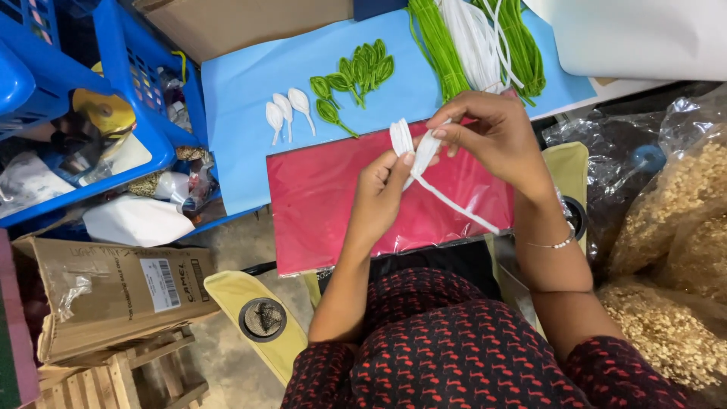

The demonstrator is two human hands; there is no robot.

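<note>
Near the centre of the frame, the left hand (379,198) and the right hand (492,136) are meeting over a red sheet (333,212) in clear wrap, both working a white ribbon strip (424,163). The left fingers (405,160) are pinching together on the folded loops of the strip, and the right fingers (447,125) are clamping its upper fold, while a loose tail is trailing down to the lower right across the red sheet.

Above, on the blue surface (242,113), three finished white ribbon leaves (288,110) are lying beside a cluster of green ribbon leaves (356,72). At the top centre, bundles of green strips (435,45) and white strips (473,42) are lying side by side.

At the upper left, blue plastic crates (121,76) are holding a yellow tape roll (106,112) and mixed bags and oddments. At the right edge, clear plastic bags (681,204) are holding small tan pieces. A cardboard box (113,291) is lying at the lower left.
</note>
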